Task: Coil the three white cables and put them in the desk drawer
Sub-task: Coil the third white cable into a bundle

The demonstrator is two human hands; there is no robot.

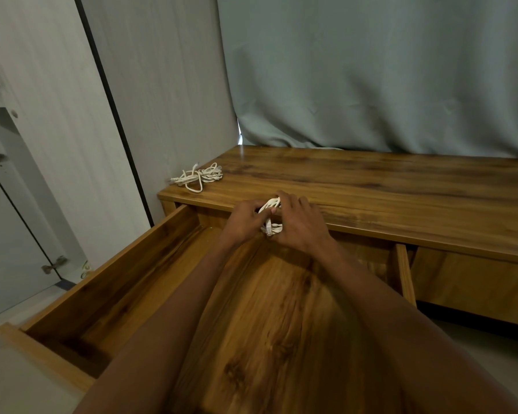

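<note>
Both hands meet over the far end of the open drawer, just in front of the bench edge. The left hand (244, 219) and the right hand (301, 225) are closed together on one white cable (271, 216), bunched into a small coil between the fingers; loops show above the thumbs and a plug end hangs below, between the palms. The coil is held in the air above the drawer (111, 276), not resting on its floor. The drawer is pulled well out toward the person, its wooden bottom bare where the forearms do not cover it. Beyond the hands runs the wooden bench (401, 186). Near its left back corner lies a loose pile of white cables (198, 176), well apart from the hands; how many strands it holds cannot be told. A grey-green curtain (371, 70) hangs behind the bench, and a pale wall panel (162, 85) stands to the left.
</note>
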